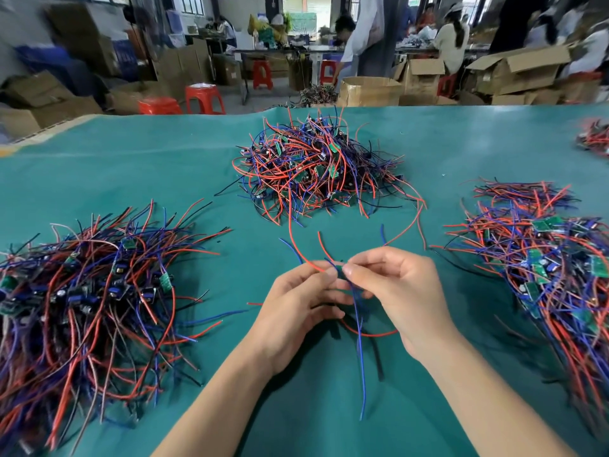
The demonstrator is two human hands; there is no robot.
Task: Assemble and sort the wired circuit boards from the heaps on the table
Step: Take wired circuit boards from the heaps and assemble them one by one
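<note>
We pinch the wires (357, 311) between left hand (296, 311) and right hand (395, 291); we should keep strands untangled, near heaps (85, 291) clear.

Above the near edge of the green table (428, 143), the left hand (296, 311) and right hand (395, 291) pinch blue and red wires (361, 357) together, with heaps of wired circuit boards left (89, 291), centre (316, 166) and right (543, 268).
</note>
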